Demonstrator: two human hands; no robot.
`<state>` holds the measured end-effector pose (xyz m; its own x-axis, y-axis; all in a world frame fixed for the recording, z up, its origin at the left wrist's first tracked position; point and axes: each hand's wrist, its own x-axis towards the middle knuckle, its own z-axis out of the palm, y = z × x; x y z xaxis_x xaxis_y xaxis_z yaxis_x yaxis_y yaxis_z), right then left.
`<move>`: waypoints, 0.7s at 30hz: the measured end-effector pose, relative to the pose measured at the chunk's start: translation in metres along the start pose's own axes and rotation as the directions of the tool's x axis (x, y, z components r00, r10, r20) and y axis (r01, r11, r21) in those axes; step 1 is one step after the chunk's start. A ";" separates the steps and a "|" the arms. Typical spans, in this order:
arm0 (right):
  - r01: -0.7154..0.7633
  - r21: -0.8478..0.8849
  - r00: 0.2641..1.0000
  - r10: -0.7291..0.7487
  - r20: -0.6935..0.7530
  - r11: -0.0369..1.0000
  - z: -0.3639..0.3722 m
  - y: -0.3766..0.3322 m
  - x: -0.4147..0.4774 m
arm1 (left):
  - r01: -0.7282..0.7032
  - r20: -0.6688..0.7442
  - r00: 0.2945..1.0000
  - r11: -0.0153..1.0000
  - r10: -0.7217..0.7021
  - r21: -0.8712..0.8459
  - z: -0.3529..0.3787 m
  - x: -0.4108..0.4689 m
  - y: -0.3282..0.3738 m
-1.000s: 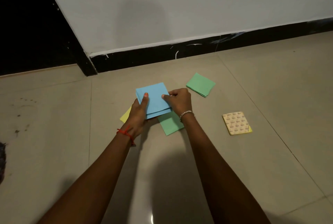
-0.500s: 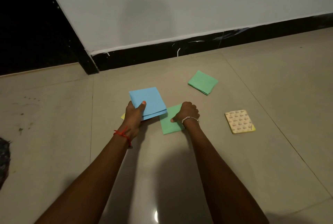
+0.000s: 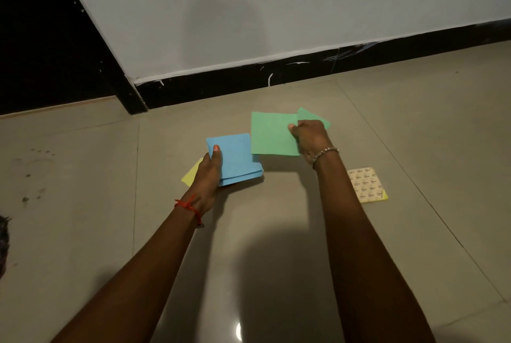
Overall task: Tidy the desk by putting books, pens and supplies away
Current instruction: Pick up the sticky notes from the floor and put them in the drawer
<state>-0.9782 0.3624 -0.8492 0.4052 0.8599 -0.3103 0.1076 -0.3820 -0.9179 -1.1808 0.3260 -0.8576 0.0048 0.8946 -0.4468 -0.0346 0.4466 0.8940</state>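
My left hand (image 3: 209, 174) grips a stack of blue paper squares (image 3: 237, 159) by its near left corner, thumb on top, just above the floor. A yellow paper square (image 3: 191, 176) peeks out under that hand. My right hand (image 3: 311, 138) pinches a green paper square (image 3: 272, 134) at its right edge and holds it lifted, beside the blue stack. A second green stack (image 3: 313, 117) lies on the floor behind my right hand, mostly hidden by it.
A yellow pad with a printed beige backing (image 3: 366, 184) lies on the tiled floor (image 3: 276, 232) to the right of my right forearm. A white wall with a black skirting (image 3: 249, 80) runs across the back. Something dark (image 3: 3, 243) shows at the left edge.
My right hand picked the green square up from the floor and carried it up and back, toward the far green stack. The blue stack stayed in my left hand.
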 end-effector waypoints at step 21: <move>0.106 -0.858 0.985 -0.170 0.022 0.502 -0.015 0.051 0.059 | -0.006 0.051 0.999 0.991 0.013 -0.131 0.043 0.034 -0.011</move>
<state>-0.9354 0.3890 -0.9104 0.3612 0.9196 -0.1547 0.8760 -0.3915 -0.2817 -1.1376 0.3518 -0.8811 0.0550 0.8999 -0.4326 -0.1655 0.4355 0.8848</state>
